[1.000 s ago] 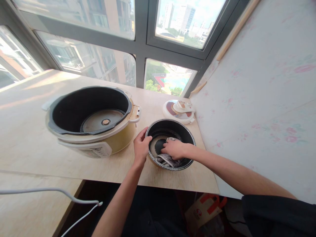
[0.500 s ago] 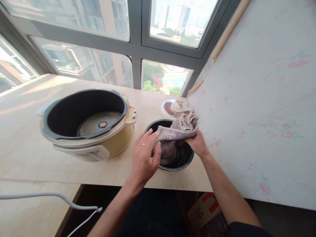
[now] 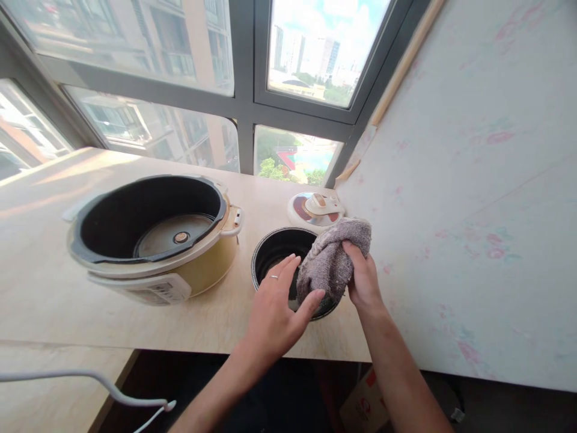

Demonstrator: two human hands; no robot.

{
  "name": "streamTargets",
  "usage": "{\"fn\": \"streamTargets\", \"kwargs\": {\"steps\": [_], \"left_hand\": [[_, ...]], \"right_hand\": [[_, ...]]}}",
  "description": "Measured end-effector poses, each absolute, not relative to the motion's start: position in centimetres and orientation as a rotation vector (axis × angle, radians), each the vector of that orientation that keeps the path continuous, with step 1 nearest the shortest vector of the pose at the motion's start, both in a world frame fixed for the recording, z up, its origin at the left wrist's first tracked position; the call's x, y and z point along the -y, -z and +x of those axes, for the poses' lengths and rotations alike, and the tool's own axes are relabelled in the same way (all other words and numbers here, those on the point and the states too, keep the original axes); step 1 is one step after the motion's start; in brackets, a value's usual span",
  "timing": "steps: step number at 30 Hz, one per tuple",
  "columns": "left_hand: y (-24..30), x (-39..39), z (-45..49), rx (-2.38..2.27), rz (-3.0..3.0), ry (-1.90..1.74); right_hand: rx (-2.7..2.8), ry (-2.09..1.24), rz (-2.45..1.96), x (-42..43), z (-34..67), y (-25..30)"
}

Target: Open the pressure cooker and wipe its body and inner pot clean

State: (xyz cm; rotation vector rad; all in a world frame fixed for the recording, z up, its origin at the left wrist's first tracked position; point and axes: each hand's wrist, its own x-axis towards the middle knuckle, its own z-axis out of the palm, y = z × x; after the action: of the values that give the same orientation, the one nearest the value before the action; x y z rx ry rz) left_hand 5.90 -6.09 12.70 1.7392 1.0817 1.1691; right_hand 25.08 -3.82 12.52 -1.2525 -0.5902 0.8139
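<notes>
A bunched grey-brown cloth (image 3: 331,258) is gripped by my right hand (image 3: 364,279), its thumb pressed on top. The cloth hangs over the right side of a black inner pot (image 3: 264,255) and covers part of its rim. My left hand (image 3: 282,307) is at the pot's near left side, fingers spread, thumb close to the cloth's lower edge. Whether the left fingertips touch the cloth or pot, I cannot tell. To the left stands the cooker body (image 3: 210,264), open at the top, with a dark inside. Behind the pot lies the white cooker lid (image 3: 311,210).
The wooden counter (image 3: 103,322) runs below the window frame (image 3: 246,90). A wallpapered wall (image 3: 451,240) closes off the right side. A white cable (image 3: 90,374) crosses the lower left. Below the counter sits a cardboard box (image 3: 365,406).
My right hand has turned the cloth over and lifted it towards the right, showing more of the pot's inside. My left hand has come away from the cloth, and the view has tilted slightly up.
</notes>
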Motion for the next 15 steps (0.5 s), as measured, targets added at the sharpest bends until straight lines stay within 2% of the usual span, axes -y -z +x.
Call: {"fn": "streamTargets", "kwargs": {"steps": [4,7,11,15], "left_hand": [[-11.5,4.6,5.6,-0.972,1.382,-0.969],[-10.9,3.4,5.5,-0.911,1.194,-0.961],[-11.1,2.3,5.4,-0.828,1.172,-0.977],[-11.8,1.7,5.4,-0.692,1.194,-0.835]], "right_hand": [[0.813,-0.985,-1.327,3.3,25.7,-13.7],[1.013,-1.077,-1.353,2.7,26.1,-14.8],[1.147,-1.19,-1.352,2.4,26.2,-16.7],[1.098,-1.383,-1.291,2.8,25.7,-17.8]]}}
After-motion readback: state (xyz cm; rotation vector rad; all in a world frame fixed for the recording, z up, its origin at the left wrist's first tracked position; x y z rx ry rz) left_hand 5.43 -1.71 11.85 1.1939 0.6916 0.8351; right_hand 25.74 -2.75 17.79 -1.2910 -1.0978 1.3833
